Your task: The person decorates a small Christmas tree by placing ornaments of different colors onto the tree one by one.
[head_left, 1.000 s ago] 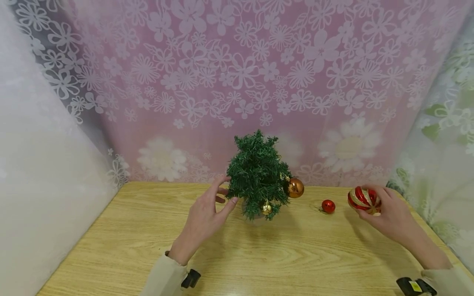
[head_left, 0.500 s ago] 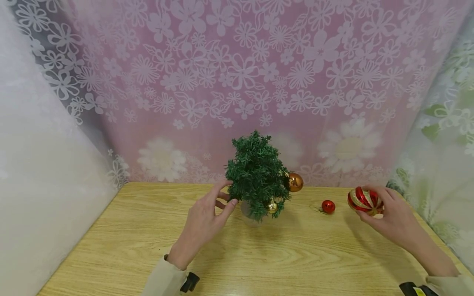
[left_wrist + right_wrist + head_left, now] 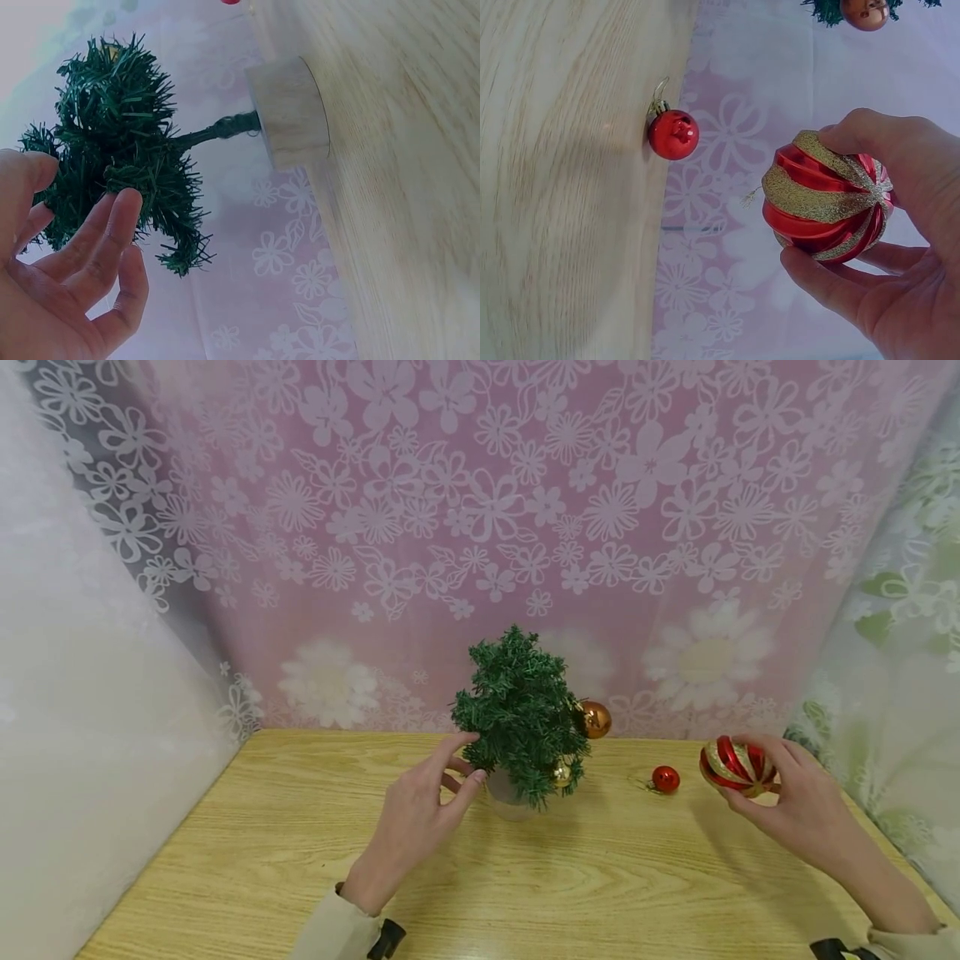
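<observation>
A small green artificial Christmas tree (image 3: 517,710) stands on the table in a pale round base (image 3: 291,112). My left hand (image 3: 420,797) is at its left side, bent fingers and thumb at the lower branch tips. A shiny orange ball (image 3: 596,719) hangs on the tree's right side, and a small gold ball (image 3: 562,775) hangs low at the front right. My right hand (image 3: 806,802) grips a large red-and-gold swirled Christmas bauble (image 3: 817,199) at the table's right side. Its thin gold loop points away from the palm.
A small red bauble (image 3: 665,779) with a gold string lies on the wood-grain table (image 3: 570,893) between the tree and the right hand. A pink floral curtain (image 3: 480,510) hangs behind the table, with pale cloth at both sides.
The tree has turned and tilted a little at my left hand; its gold ball has shifted right and its orange ball up. The right hand keeps the bauble in nearly the same place.
</observation>
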`<move>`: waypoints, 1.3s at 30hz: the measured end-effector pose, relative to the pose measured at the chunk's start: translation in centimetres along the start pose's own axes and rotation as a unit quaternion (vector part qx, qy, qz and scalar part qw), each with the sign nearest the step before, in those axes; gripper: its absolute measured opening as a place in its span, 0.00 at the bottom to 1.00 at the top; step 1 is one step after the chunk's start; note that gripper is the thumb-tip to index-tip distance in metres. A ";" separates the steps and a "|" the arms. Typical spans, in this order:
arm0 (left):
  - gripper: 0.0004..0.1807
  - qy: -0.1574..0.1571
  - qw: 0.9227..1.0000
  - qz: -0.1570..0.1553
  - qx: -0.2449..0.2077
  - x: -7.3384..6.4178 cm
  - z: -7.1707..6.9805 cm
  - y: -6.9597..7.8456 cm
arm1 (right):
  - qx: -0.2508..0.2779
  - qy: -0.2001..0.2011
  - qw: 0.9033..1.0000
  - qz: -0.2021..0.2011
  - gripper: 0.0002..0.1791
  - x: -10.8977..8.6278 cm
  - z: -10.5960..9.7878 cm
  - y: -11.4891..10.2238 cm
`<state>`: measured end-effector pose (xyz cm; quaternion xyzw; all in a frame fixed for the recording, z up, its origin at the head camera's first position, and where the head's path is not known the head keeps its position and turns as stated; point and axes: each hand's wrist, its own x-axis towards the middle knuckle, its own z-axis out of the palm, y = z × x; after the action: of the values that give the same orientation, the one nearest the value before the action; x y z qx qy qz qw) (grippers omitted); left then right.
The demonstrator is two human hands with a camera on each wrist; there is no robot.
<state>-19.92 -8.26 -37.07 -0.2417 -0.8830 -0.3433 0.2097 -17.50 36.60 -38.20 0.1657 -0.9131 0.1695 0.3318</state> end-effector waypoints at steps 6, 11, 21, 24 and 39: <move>0.24 -0.006 1.000 0.000 -0.014 -0.1 0.2 0.2 | -0.004 0.003 1.000 -0.002 0.46 0.0 -0.2 -0.5; 0.24 -0.009 1.000 0.010 -0.018 -0.3 0.2 0.4 | 0.009 0.007 1.000 -0.002 0.46 -0.1 -0.4 -0.8; 0.24 -0.009 1.000 0.022 -0.017 -0.5 0.5 1.0 | 0.047 0.008 0.999 0.004 0.45 -0.2 -1.1 -2.2; 0.24 -0.009 1.000 0.023 -0.015 -0.5 0.6 1.0 | 0.052 0.008 0.999 0.007 0.46 -0.1 -1.3 -2.6; 0.24 0.001 0.999 0.037 -0.019 -0.5 1.3 1.2 | 0.083 0.006 0.996 0.008 0.46 0.4 -1.6 -4.7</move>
<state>-19.13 -6.75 -37.59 -0.2780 -0.8664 -0.3525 0.2184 -14.97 32.99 -35.80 0.1843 -0.8951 0.2485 0.3209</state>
